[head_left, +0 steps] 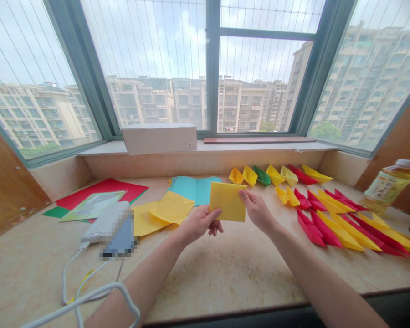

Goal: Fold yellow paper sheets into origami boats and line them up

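Between my two hands I hold up a folded square of yellow paper (228, 202) above the counter. My left hand (207, 222) pinches its lower left edge, thumb in front, with other fingers curled behind and below. At the upper right edge, my right hand (258, 207) grips it with the thumb on the front face. Behind my left hand lie creased yellow sheets (164, 212) and a light blue sheet (191, 187) with fold lines. Folded paper boats stand to the right of my right hand, among them a green boat (261, 176) and a red boat (309, 228).
Red sheets (95, 193) and a patterned paper packet (94, 205) lie at the left. A white power bank (102, 223), a blurred-out device (121, 234) and white cables (89, 300) sit nearer. A bottle (387, 184) stands right; a white box (160, 138) rests on the sill.
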### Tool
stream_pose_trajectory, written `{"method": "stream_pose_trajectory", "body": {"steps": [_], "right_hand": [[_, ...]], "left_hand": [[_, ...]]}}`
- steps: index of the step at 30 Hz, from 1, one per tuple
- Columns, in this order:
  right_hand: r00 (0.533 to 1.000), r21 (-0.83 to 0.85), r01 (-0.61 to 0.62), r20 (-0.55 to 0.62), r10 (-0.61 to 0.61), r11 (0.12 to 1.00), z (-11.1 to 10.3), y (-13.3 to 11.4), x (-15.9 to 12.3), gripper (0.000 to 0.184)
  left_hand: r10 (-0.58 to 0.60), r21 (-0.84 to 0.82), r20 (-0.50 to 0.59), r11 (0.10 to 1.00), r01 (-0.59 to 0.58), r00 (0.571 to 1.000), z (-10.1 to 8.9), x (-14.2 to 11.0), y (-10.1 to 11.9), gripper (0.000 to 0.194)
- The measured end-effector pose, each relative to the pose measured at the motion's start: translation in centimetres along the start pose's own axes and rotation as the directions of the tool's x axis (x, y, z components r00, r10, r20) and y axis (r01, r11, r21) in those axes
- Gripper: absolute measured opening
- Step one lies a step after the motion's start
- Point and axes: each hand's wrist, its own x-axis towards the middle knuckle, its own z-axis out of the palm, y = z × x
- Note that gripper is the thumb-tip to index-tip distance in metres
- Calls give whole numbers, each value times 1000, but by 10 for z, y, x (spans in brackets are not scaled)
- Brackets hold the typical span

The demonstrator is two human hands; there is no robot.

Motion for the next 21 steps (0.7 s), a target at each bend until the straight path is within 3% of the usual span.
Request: {"method": "stream_pose_trajectory", "body": {"steps": [4, 9, 15, 21], "right_hand": [[999, -66, 43, -31, -45, 997, -2, 1, 0, 55], [999, -81, 41, -17, -42, 996, -4, 0, -1, 64], [985, -246, 37, -157, -78, 969, -7, 0, -2, 63], [996, -235, 35, -68, -52, 971, -8, 0, -4, 68]], "left_hand": [[23, 71, -21, 997, -22, 1000, 2, -1, -1, 44], [23, 149, 79, 988, -35, 997, -2, -4, 2, 43], [0, 176, 123, 984, -22, 992, -6, -5, 2, 44], [-43, 171, 178, 985, 13, 983, -10, -7, 8, 44]]}}
